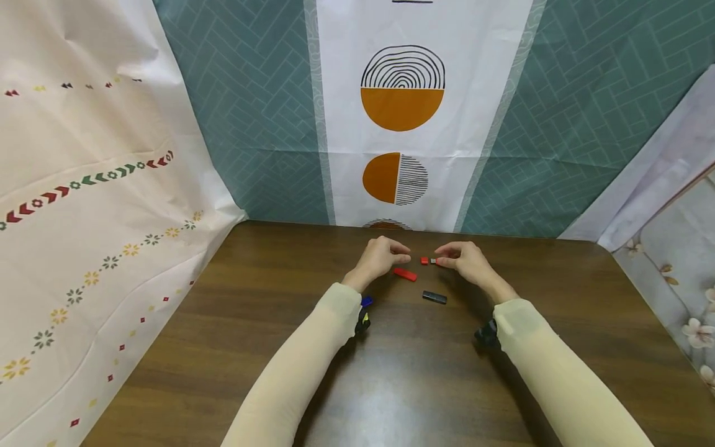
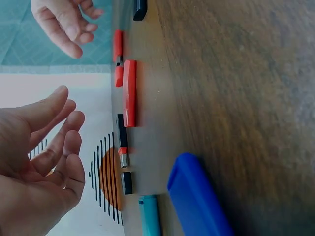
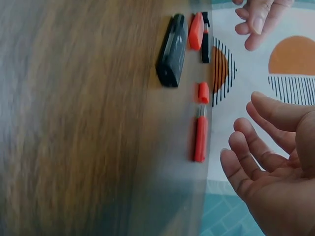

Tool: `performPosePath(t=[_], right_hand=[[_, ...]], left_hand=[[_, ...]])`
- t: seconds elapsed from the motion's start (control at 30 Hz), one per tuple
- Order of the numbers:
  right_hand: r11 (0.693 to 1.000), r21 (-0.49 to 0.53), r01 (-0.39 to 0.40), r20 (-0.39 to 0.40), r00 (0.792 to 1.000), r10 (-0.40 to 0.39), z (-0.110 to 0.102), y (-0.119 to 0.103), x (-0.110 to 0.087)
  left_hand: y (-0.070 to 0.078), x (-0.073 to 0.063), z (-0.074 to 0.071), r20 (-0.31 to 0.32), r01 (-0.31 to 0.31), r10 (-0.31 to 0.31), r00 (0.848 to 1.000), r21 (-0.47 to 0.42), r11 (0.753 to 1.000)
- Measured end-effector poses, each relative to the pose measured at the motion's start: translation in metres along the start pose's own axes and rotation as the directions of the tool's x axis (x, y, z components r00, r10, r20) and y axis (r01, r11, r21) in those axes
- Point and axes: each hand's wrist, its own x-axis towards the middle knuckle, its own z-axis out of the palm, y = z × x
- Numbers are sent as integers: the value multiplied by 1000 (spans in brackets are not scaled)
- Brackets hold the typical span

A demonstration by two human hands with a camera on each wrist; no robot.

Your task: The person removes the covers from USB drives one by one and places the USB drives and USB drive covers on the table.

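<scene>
My left hand (image 1: 380,256) hovers above the table, fingers loosely bent, holding nothing. Opposite it, my right hand (image 1: 463,261) is also raised, its fingers relaxed and apart from the things below. Beneath the right hand lies a red USB flash drive (image 3: 200,139) with its metal plug bare. Its small red cap (image 3: 203,92) sits off the plug, right at its tip. Nearer the left hand is a second red stick (image 1: 404,274). In the left wrist view, a black flash drive (image 2: 122,130) with a red band shows its metal plug, and a black cap (image 2: 127,183) lies beyond that.
A larger black stick (image 1: 434,297) lies in front, between the forearms. Beside the left wrist is a blue stick (image 2: 198,199), with a teal one (image 2: 149,216) close by. The brown wooden table (image 1: 234,347) ends at a patterned cloth backdrop (image 1: 268,124).
</scene>
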Motion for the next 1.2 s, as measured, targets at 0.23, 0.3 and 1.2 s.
performPosePath(t=[0.23,0.3,1.2], right_hand=[[1000,-6,27,32,999,-26,13,-8,2],[1000,-8,29,43,999,-28,17,-10,3],[990,-121,66,151,987,-47,49,-26,13]], left_hand=[[-2,-7,-2,4,9,-9,1000,-21,1000],[-4,-9,-3,6,15,-14,1000,-17,1000],[-17,-21,-14,37,5,-5,999,-7,1000]])
